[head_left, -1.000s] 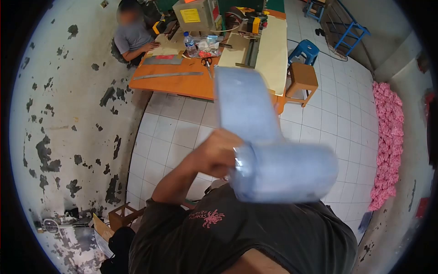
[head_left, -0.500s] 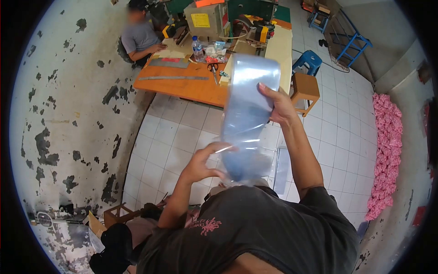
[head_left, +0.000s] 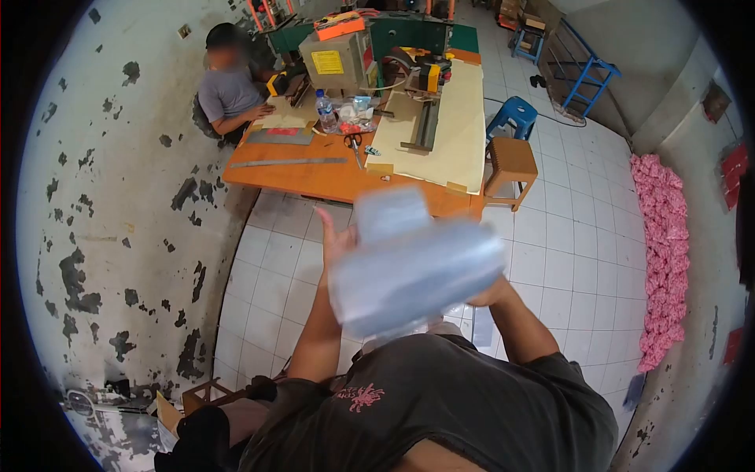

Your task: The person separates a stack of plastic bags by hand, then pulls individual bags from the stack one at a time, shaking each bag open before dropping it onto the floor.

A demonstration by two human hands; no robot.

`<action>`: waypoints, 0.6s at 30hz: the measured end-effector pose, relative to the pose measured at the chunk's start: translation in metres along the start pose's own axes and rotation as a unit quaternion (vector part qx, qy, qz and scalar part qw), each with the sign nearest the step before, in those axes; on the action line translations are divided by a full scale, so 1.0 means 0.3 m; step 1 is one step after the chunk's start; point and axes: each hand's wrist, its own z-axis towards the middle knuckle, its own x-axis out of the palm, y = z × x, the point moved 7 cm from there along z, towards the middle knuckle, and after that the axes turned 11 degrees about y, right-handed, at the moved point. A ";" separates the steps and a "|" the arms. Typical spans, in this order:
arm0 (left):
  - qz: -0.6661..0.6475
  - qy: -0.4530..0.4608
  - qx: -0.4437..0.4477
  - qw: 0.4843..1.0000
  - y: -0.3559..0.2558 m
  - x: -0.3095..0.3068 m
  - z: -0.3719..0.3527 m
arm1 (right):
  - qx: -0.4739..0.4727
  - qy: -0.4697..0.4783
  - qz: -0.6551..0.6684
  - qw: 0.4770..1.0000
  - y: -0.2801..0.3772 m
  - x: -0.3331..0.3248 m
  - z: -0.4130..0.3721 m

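The plastic roll (head_left: 417, 271) is clear with a pale bluish tint, and it's pretty motion-blurred. It's up in mid-air, lying roughly sideways with its right end tilted a bit higher. A loose flap of film sticks up off the top.

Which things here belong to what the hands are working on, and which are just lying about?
In hand: clear plastic film, blurred, between left hand and right hand.
Lying about: scissors, water bottle and metal ruler on the orange table; wooden stool; blue stool; pink heap.
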 end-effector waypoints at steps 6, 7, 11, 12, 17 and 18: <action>-0.024 -0.068 -0.162 0.984 0.170 -0.102 0.069 | 0.024 0.086 0.046 0.995 0.043 0.079 -0.042; -0.039 -0.073 -0.177 0.981 0.179 -0.091 0.083 | 0.023 0.084 0.044 0.995 0.039 0.077 -0.058; -0.067 -0.044 -0.190 0.978 0.163 -0.171 0.228 | 0.003 0.016 0.063 0.998 -0.001 0.038 -0.141; 0.004 -0.044 -0.116 0.992 0.095 -0.136 0.250 | -0.005 -0.016 0.082 0.996 -0.006 0.020 -0.151; 0.154 -0.028 0.074 0.985 -0.137 0.039 0.267 | -0.040 -0.111 0.172 0.978 0.011 -0.031 -0.146; 0.177 -0.029 0.097 0.979 -0.166 0.098 0.244 | -0.067 -0.132 0.218 0.965 -0.017 -0.056 -0.175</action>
